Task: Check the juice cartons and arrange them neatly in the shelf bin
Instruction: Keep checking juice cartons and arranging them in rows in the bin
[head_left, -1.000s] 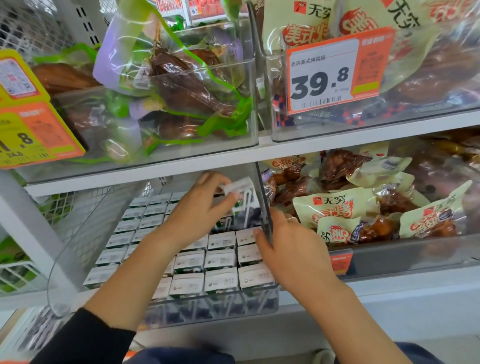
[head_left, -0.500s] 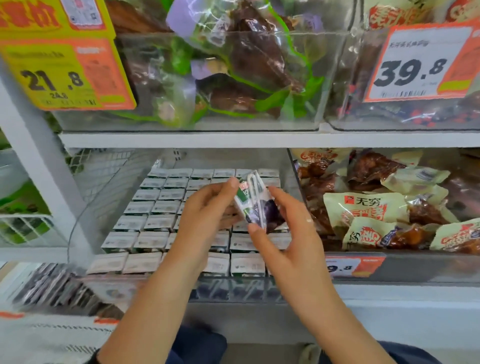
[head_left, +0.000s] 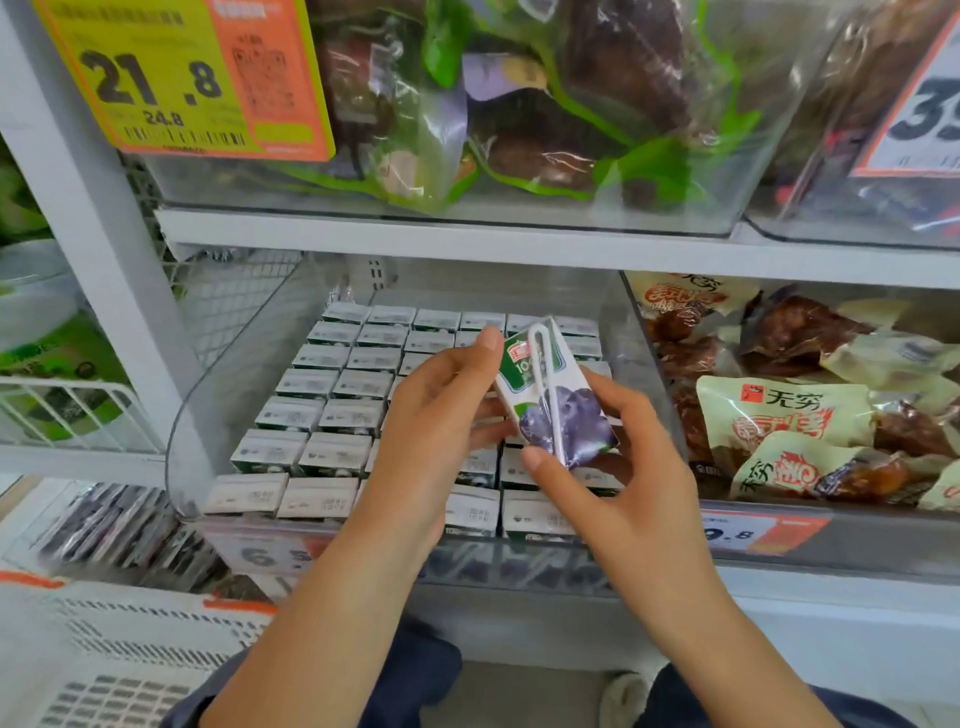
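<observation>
Above the clear shelf bin (head_left: 182, 457), the left hand (head_left: 436, 410) and right hand (head_left: 618, 457) are pinching one juice carton (head_left: 556, 395) between them, seemingly checking it; next it probably needs upending and lowering into a gap among the packed cartons (head_left: 332, 410).

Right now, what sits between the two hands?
One juice carton, tilted, with its straw facing the camera. The left hand pinches its upper end and the right hand its lower end, above the cartons packed in the clear bin. Head view.
</observation>
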